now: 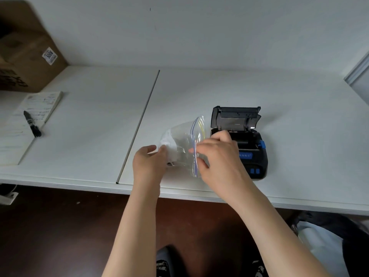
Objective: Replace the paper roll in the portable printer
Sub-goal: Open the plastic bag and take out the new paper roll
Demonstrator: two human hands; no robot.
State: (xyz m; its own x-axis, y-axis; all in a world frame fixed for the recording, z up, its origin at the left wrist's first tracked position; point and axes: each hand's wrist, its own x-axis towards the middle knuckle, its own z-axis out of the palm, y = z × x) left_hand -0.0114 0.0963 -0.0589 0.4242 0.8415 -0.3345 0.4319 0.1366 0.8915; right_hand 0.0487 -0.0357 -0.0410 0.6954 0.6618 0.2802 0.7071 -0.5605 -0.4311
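Both hands work a clear zip bag (182,142) on the white table (289,120). The left hand (148,163) curls its fingers round the closed end of the bag, gripping through the plastic a white shape that looks like the paper roll (168,147) — the blur makes its outline hard to judge. The right hand (216,156) pinches the bag's mouth between thumb and fingers, right at the blue and yellow zip strips (194,144), which run upward from its fingertips and down past them.

Just beyond the right hand, touching or nearly touching its knuckles in this view, sits the portable printer (247,150) — black with blue buttons and a blue latch, its lid (236,118) swung up and back. Whether a roll sits in the open bay cannot be told, since the hand hides part of it.

Well off to the far side of the left hand, a black marker (32,124) lies on a printed sheet (36,110), and farther still a cardboard box (26,60) with a white label stands against the wall.
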